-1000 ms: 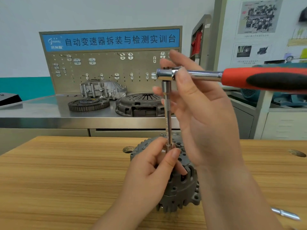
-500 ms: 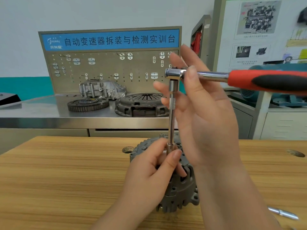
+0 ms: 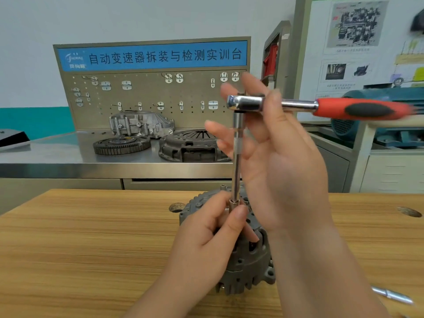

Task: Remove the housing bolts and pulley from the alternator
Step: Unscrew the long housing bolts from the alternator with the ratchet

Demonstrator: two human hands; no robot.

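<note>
A grey alternator [image 3: 247, 265] stands on the wooden table [image 3: 80, 249]. A ratchet wrench [image 3: 358, 109] with a red and black handle points right, and its long extension bar [image 3: 236, 166] runs straight down to a socket [image 3: 234, 203] at the alternator's top. My left hand [image 3: 206, 239] pinches the socket between thumb and fingers. My right hand [image 3: 275, 161] holds the chrome ratchet head, thumb over its near side and fingers spread behind the bar. The bolt under the socket is hidden, and so is the pulley.
A short metal piece [image 3: 392, 294] lies on the table at the lower right. Two round holes [image 3: 176, 206] [image 3: 409, 211] open in the tabletop. Behind, a steel bench [image 3: 57, 157] carries a flywheel [image 3: 121, 145], a clutch cover [image 3: 190, 145] and a gearbox housing [image 3: 140, 123] below a pegboard.
The ratchet and extension bar have shifted slightly to the right and up. My left hand stays pinched on the socket, and the alternator has not moved.
</note>
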